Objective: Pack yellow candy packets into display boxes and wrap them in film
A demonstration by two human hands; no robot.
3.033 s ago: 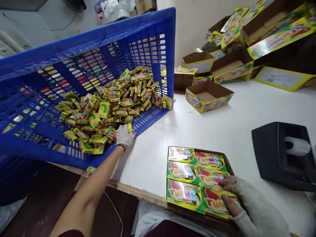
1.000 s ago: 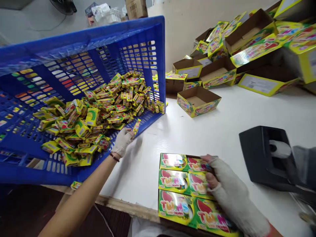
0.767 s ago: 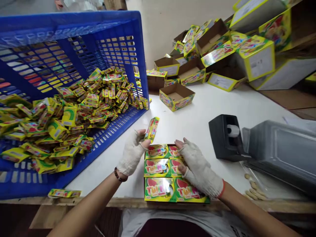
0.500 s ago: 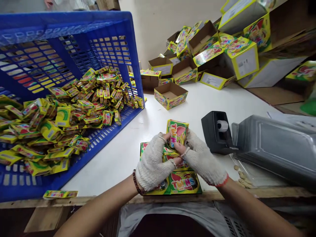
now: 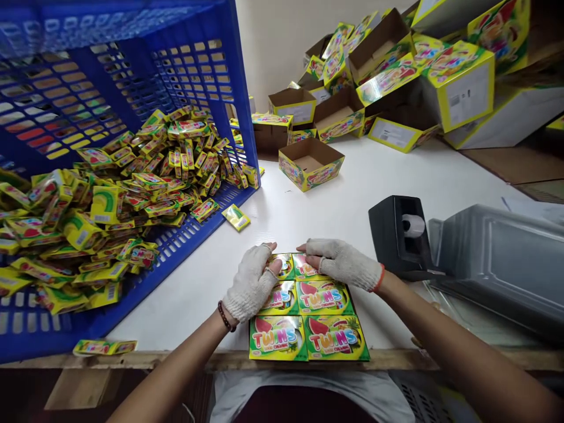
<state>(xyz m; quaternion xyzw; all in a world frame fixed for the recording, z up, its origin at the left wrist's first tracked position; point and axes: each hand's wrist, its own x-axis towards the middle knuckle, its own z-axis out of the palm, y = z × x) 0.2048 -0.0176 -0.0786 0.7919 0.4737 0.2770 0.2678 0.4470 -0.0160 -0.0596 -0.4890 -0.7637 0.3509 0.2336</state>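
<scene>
Several small yellow-green TWINS gum packs (image 5: 337, 338) lie flat, face up, in three rows of two near the table's front edge. My left hand (image 5: 251, 285), in a white fingerless glove, rests along the block's left side with its fingers stretched forward. My right hand (image 5: 346, 264), gloved alike, lies over the far right corner, its fingers extended across the top row. Both hands touch the packs without gripping one; they partly cover the far and left ones. A single loose pack (image 5: 236, 217) sits on the table beyond my left hand.
A blue crate (image 5: 245, 100) on its side spills out many packs at left. Display boxes (image 5: 311, 167) pile up at the back right. On the right stand a black tape dispenser (image 5: 396, 235) and a clear plastic bin (image 5: 497, 270). Another pack (image 5: 104, 347) lies at the front edge.
The pack held up between both hands is no longer raised; my hands have parted and lie flat against the block. A loose pack now lies beside the crate. The view has shifted slightly.
</scene>
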